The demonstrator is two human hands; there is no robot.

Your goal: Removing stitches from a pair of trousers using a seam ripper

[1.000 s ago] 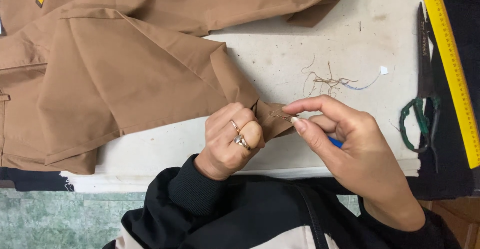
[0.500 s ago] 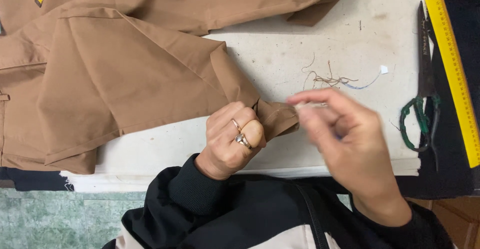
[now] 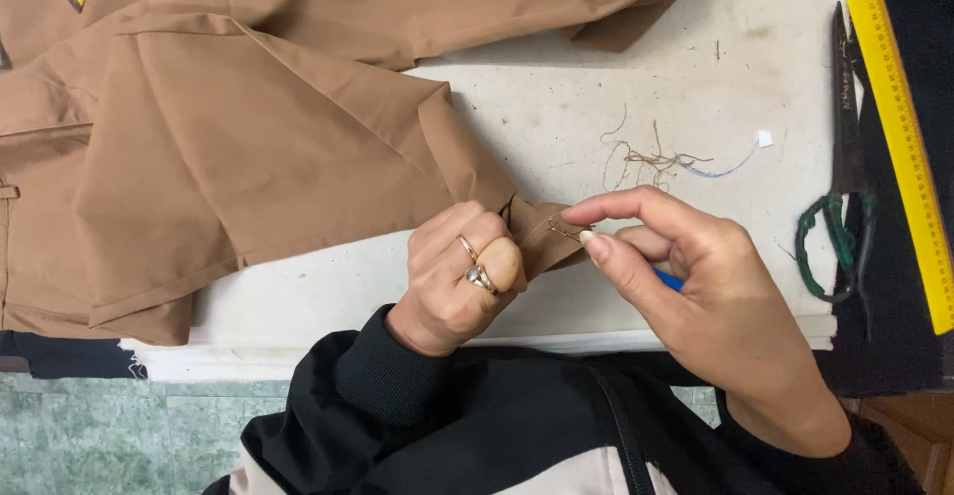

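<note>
Brown cotton garment [image 3: 248,147] sprawls from nine o'clock toward centre on the white worktable [image 3: 556,107]. My left hand [image 3: 462,276] is clenched on its corner, keeping it taut, I judge. My right hand [image 3: 696,286] pinches loose thread there. Dark scissors [image 3: 845,157] and a yellow ruler [image 3: 899,127] lie at three o'clock, within reach.

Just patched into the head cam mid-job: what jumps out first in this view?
The big brown garment fills the upper left of the pale worktable. At centre, the left hand, wearing two rings, pinches a corner of it, while the right hand plucks at a thread at that corner. To the right lie loose thread scraps, dark scissors with green-wrapped handles and a yellow ruler along the table's edge.
</note>
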